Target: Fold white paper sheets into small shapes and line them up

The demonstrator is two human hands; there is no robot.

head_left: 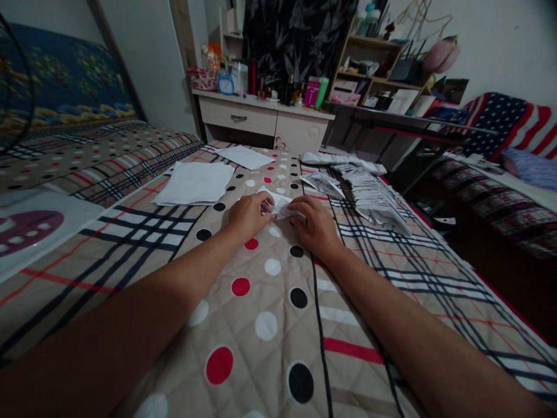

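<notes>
A small white packet [281, 204], possibly paper, rests on the patterned bedspread [278, 307] in front of me. My left hand [251, 212] pinches its left end between thumb and curled fingers. On the opposite end, my right hand [315, 225] has its fingers closed over the edge, with the thumb beneath. Left of my hands lies a stack of white sheets [195, 183]. Beyond it is another white sheet or pile [246, 157]. To the right, a long row of similar packets [372, 194] leans together, and a loose packet [322, 183] lies beside it.
A white plastic bag [82, 212] with a purple print lies at the left. Past the bed's far end stands a white dresser [243, 113] crowded with bottles and a blue clock [225, 83]. Shelves and a desk [391, 119] are at the back right.
</notes>
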